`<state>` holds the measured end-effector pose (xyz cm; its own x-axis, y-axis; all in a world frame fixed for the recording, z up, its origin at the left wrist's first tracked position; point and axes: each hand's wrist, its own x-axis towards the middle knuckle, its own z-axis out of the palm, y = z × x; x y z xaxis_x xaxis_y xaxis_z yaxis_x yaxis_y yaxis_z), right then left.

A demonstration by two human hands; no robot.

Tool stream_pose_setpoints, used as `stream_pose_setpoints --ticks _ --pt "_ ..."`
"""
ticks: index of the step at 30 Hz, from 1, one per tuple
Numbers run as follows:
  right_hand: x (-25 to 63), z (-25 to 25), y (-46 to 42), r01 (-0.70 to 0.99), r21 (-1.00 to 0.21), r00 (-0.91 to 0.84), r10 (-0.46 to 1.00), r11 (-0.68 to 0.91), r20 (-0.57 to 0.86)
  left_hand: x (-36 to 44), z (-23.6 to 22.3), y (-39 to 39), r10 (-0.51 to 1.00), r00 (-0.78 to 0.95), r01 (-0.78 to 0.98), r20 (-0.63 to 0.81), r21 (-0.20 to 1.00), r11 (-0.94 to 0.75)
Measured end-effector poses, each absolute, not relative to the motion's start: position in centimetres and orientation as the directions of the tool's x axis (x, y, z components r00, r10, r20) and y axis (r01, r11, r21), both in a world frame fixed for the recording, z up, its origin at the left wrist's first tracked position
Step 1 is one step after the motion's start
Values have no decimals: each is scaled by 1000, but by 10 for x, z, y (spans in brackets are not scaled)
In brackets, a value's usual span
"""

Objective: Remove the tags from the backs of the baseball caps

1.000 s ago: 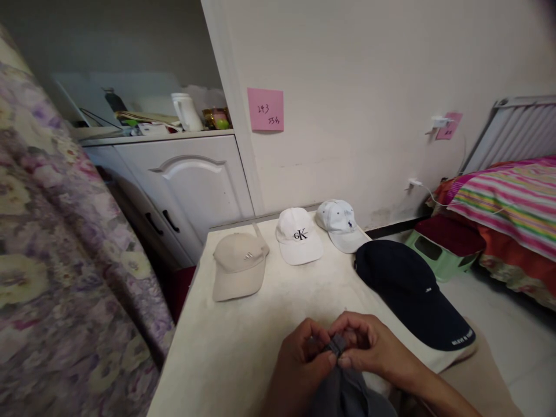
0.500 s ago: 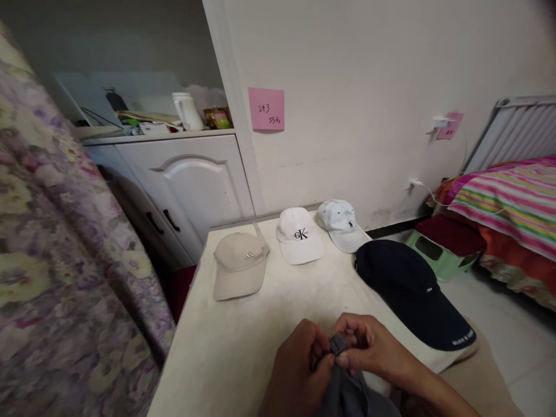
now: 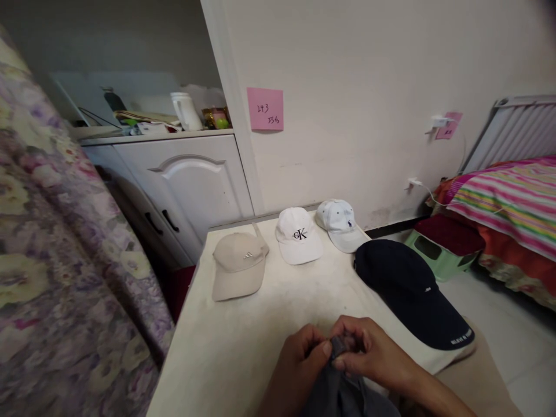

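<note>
At the near edge of the table, both hands pinch the short strap (image 3: 337,346) of a dark grey cloth cap (image 3: 345,397), whose lower part is cut off by the frame. My left hand (image 3: 297,365) is closed, its thumb and forefinger on the strap's left end. From the other side my right hand (image 3: 369,353) grips the strap between thumb and fingers. A navy cap (image 3: 399,284) with a long brim lies just right of my hands. Farther back are a beige cap (image 3: 238,263), a white cap (image 3: 299,234) and a pale blue cap (image 3: 339,223).
The cream-covered table (image 3: 208,359) stands against the wall. To the left hang a floral curtain (image 3: 73,278) and a white cabinet (image 3: 186,185) with a jug (image 3: 186,111) on its shelf. A green stool (image 3: 447,246) stands beside the bed (image 3: 521,202) at right.
My left thumb and fingers have shifted slightly up along the strap, and the strap piece has turned a little between my fingers. The caps on the table stay put.
</note>
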<state>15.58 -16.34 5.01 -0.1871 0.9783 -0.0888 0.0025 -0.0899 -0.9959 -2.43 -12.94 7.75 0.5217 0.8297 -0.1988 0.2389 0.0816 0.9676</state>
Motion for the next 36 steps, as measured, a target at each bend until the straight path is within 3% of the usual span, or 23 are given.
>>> stream_pose_setpoints --ticks 6,19,23,27,30,36 --pt "155 49 -163 -43 -996 -205 976 -84 -73 -25 78 -128 813 532 160 -238 971 180" --pt "160 57 -163 -156 -982 -230 971 -104 -66 -43 77 -115 730 650 302 -211 953 7" --pt "159 60 -163 -99 -992 -204 977 -84 -63 -43 81 -117 750 633 319 -193 947 -26" --pt "158 69 -166 26 -999 -168 985 -37 -40 -40 80 -118 788 608 257 -99 963 -78" --pt "154 74 -169 68 -997 -155 986 -45 -55 -36 79 -122 733 674 221 -96 972 -76" --pt "156 80 -170 48 -998 -173 984 -34 -42 -30 81 -129 656 751 -53 -76 983 175"
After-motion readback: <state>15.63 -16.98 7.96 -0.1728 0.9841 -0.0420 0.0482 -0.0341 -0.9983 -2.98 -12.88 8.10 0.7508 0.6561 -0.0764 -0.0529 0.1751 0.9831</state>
